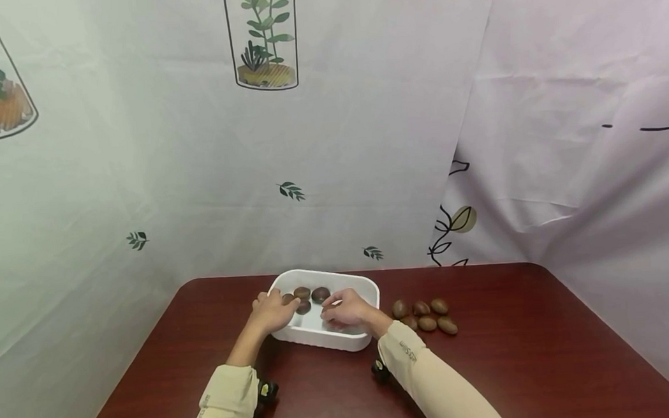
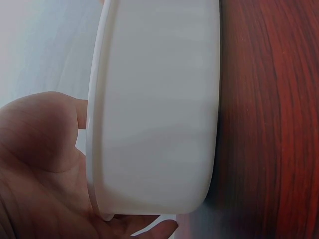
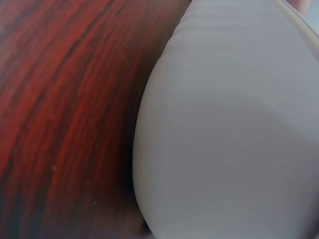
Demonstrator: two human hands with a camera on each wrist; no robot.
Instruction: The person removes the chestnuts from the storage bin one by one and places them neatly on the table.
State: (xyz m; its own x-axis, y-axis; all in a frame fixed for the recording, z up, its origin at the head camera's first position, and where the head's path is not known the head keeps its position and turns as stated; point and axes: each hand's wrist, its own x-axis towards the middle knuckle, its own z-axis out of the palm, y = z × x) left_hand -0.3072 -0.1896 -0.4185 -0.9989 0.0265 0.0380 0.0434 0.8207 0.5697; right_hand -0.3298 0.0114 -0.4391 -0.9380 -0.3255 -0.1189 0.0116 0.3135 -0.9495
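Brown ovoid (image 1: 330,307) pinched by R hand (image 1: 349,311), within rt half of white tray (image 1: 325,339), just rt of 4 grouped ovoids (image 1: 320,294); long axis part-hidden, unclear. Tray's lt end gripped by L hand (image 1: 272,312).

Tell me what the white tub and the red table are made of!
The white tub looks like hard plastic with a smooth, softly shiny finish: its walls are one even colour, with rounded corners and moulded ridges. The table looks like smooth, reddish-brown wood, because dark grain streaks run along it, but it could be a printed wood-look surface.
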